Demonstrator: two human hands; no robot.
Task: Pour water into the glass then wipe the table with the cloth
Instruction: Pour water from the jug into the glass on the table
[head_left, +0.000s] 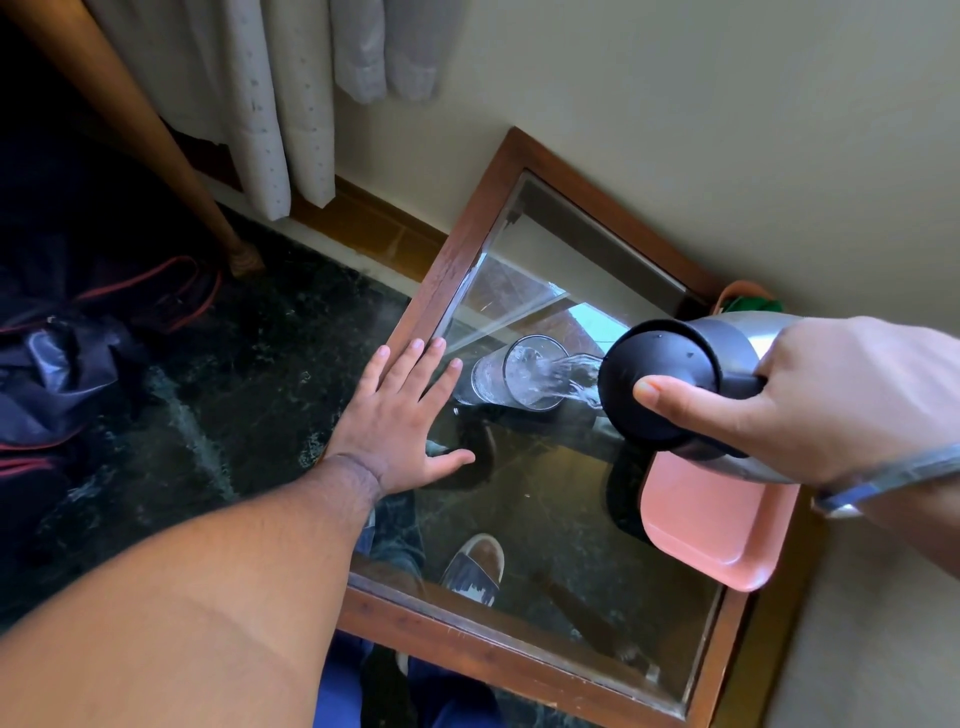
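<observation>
From the head view, my right hand (831, 400) has its grip clamped on the steel jug (691, 389), tipped so water (566, 376) streams into the glass (511, 374) standing on the glass-topped surface (457, 254). My left hand (402, 421) lies flat with fingers spread, bracing beside the glass and holding nothing. I should keep the spout over the rim and ease the tilt back as the level climbs. The green cloth (748, 304) sits at the far corner.
</observation>
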